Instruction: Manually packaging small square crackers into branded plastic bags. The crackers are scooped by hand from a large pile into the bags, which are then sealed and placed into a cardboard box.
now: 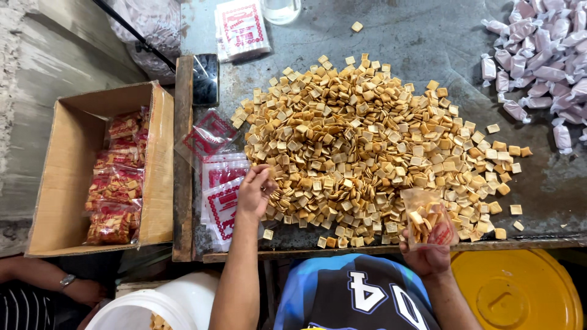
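From the head camera, the work in hand looks like the filling step: the right hand point(431, 250) is closed around a small clear bag point(428, 221), held upright at the near edge of the table point(397, 36) and already partly filled with square crackers. The left hand point(254, 190) rests on the near-left edge of the big cracker pile point(367, 146), fingers curled inward as if gathering a few pieces; whether any are actually pinched inside cannot be told. Just to its left lies a stack of empty red-printed bags point(221, 195), and beyond the wooden edge strip stands a cardboard box point(160, 177) with filled packets point(116, 177) lying in it. A heap of pale wrapped sweets point(538, 55) lies well apart at the far right. Judging by the bag's level, the next move calls for carrying a handful across to the bag's open mouth without spilling over the table's rim.
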